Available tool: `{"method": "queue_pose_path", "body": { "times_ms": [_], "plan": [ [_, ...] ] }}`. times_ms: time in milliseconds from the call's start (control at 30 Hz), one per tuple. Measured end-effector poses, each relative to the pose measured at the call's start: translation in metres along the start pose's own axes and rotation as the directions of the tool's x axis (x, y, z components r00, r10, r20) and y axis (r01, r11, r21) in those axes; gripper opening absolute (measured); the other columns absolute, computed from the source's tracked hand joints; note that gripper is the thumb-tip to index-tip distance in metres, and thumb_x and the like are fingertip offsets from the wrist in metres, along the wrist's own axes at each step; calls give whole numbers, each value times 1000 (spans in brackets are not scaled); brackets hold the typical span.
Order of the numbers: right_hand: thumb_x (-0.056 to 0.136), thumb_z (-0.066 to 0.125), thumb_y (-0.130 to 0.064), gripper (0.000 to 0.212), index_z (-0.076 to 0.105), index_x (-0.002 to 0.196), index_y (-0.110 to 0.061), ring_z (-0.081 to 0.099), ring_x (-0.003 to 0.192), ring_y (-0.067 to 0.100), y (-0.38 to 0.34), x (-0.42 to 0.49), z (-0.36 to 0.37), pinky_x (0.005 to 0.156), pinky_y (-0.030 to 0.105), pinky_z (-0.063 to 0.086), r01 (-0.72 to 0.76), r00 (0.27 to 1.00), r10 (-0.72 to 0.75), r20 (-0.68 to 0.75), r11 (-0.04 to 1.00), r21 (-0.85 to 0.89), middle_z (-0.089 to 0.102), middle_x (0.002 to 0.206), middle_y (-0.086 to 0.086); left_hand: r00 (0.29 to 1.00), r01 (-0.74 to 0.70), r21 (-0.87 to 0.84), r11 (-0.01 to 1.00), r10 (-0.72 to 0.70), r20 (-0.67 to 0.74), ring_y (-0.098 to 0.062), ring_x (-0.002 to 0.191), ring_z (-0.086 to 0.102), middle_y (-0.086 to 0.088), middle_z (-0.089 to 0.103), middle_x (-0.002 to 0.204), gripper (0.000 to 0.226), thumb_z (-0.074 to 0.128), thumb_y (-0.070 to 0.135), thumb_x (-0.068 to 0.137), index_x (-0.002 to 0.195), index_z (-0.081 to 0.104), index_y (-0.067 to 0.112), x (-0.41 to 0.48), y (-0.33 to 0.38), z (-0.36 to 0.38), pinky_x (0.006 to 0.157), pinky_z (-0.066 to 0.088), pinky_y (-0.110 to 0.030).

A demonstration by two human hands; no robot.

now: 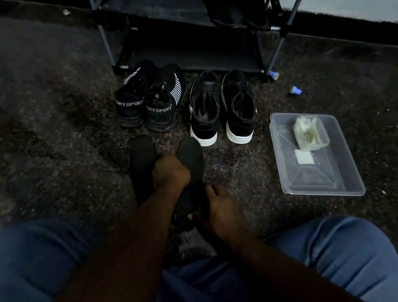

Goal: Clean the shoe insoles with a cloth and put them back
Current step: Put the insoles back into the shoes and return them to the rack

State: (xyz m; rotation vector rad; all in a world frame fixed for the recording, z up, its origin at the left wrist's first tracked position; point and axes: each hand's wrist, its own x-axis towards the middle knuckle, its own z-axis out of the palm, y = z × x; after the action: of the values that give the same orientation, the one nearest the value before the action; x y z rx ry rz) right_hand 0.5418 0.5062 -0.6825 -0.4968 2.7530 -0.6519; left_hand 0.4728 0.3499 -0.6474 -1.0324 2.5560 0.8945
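Down between the knees both arms reach to the carpet (48,137). The left hand (170,172) curls over the middle of the held insole (190,152), and the right hand (218,208) grips its heel end. A shoe rack (186,57) stands by the wall. The second insole (142,164) lies just left of the hands, on the carpet.

Carpet (37,149) is lying open left of the insoles (141,159), while sport shoes (149,98) and white-soled shoes (222,108) are blocking ahead, a plastic tray (312,175) crowding the right.
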Motion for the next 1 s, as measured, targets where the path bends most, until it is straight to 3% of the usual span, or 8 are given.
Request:
{"method": "queue_pose_path", "body": {
  "times_ms": [167, 300, 400, 500, 633, 733, 900, 1000],
  "plan": [
    [74, 84, -43, 71, 50, 130, -18, 63, 106, 33, -1, 1, -1, 85, 41, 55, -35, 999, 39, -25, 992, 125, 57, 129, 9, 980, 156, -338, 928, -104, 167, -33, 112, 69, -15, 69, 125, 39, 75, 33, 93, 121, 68, 6, 16, -15, -7, 93, 58, -40],
    [78, 83, -39, 58, 42, 116, -26, 69, 91, 29, -4, 3, -4, 73, 34, 53, -163, 980, 190, -65, 940, 300, 72, 104, 1, 942, 279, -594, 755, -96, 321, -17, 67, 58, -9, 57, 84, 12, 65, 5, 99, 96, 55, 11, 5, -12, -27, 59, 52, -32],
    [80, 86, -19, 39, 54, 102, -27, 70, 80, 21, -8, 11, -8, 73, 35, 57, -254, 946, 323, 20, 703, 665, 74, 86, -2, 952, 216, -731, 647, 25, 304, -6, 37, 36, -5, 39, 65, 38, 62, 1, 101, 73, 41, 16, 6, -3, -43, 36, 28, -17],
    [89, 72, 5, 26, 64, 99, -17, 68, 67, 27, -20, 24, -21, 63, 37, 56, -177, 950, 309, 44, 415, 893, 75, 81, 13, 964, 166, -826, 538, 86, 250, -7, 54, 42, 2, 53, 68, 32, 66, 7, 99, 75, 50, 20, 7, 14, -63, 42, 36, -16],
    [86, 74, -14, 35, 58, 110, -35, 74, 72, 27, -37, 69, -47, 68, 46, 60, 53, 940, 271, -207, 483, 874, 75, 84, 8, 972, 51, -917, 395, 190, 136, -8, 66, 65, 4, 73, 86, 8, 65, 10, 100, 101, 65, 18, 26, 50, -99, 48, 48, -13],
    [85, 78, -15, 42, 54, 112, -37, 74, 78, 18, -55, 118, -80, 73, 45, 62, 171, 889, 260, -376, 574, 801, 74, 91, -1, 950, -75, -897, 436, 306, 69, -12, 68, 63, 8, 76, 81, 26, 60, 5, 100, 120, 66, 21, 56, 81, -128, 49, 48, -17],
    [80, 76, -35, 20, 66, 96, -43, 75, 82, 19, -74, 231, -124, 81, 49, 62, 140, 871, 285, -399, 636, 759, 74, 88, -6, 949, -152, -845, 513, 315, 20, -10, 78, 70, 7, 76, 102, 38, 57, 7, 101, 131, 61, 30, 107, 124, -160, 62, 53, -21],
    [82, 80, -28, 13, 68, 85, -32, 76, 81, 19, -81, 298, -143, 83, 46, 62, 87, 872, 320, -370, 643, 761, 75, 87, -4, 947, -145, -870, 471, 321, 15, -15, 91, 70, 8, 74, 108, 38, 56, 12, 102, 135, 60, 30, 135, 141, -167, 71, 54, -26]
  ]
}}
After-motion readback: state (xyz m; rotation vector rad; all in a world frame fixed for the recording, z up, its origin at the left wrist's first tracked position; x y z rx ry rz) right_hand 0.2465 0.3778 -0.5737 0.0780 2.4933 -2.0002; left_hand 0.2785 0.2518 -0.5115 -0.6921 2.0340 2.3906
